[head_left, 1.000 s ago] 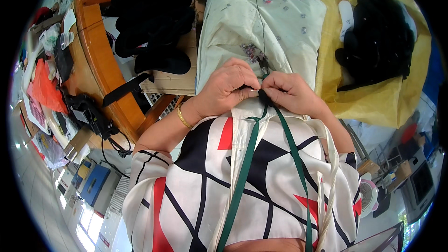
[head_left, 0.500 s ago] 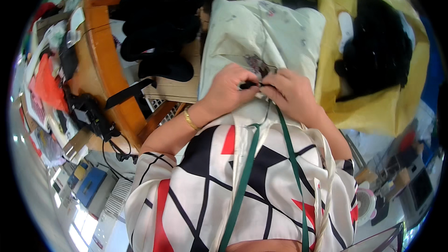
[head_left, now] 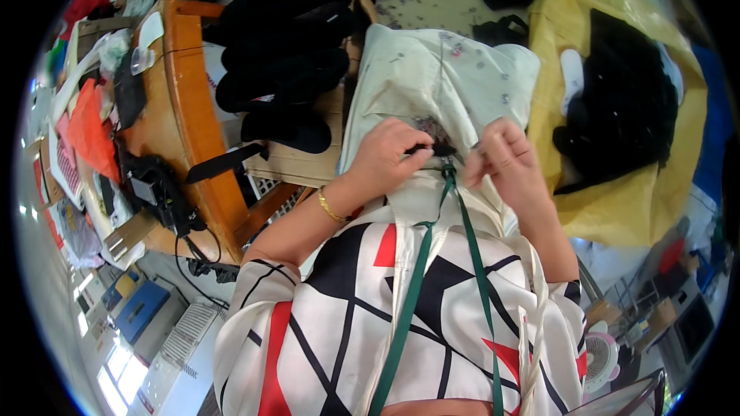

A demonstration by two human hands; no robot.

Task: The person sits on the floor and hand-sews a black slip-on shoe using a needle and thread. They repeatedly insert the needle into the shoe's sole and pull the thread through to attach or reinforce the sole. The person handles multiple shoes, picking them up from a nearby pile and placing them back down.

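A crinkled yellow sack (head_left: 640, 208), mouth spread wide, holds a fuzzy black heap (head_left: 628, 108). Creased off-white cloth (head_left: 385, 62) with scattered small printed marks drapes over the lap, well left of which stands a varnished orange wooden table (head_left: 185, 92). Between them, rounded matte black pieces (head_left: 285, 81) are stacked above brown cardboard (head_left: 301, 168). Flat green ribbons (head_left: 402, 316) run down the patterned shirt. Over the lap cloth, the left hand (head_left: 385, 156) pinches a small dark piece (head_left: 441, 149) between closed fingers; the right hand (head_left: 505, 160) is beside it, fingers curled and blurred, any hold impossible to tell.
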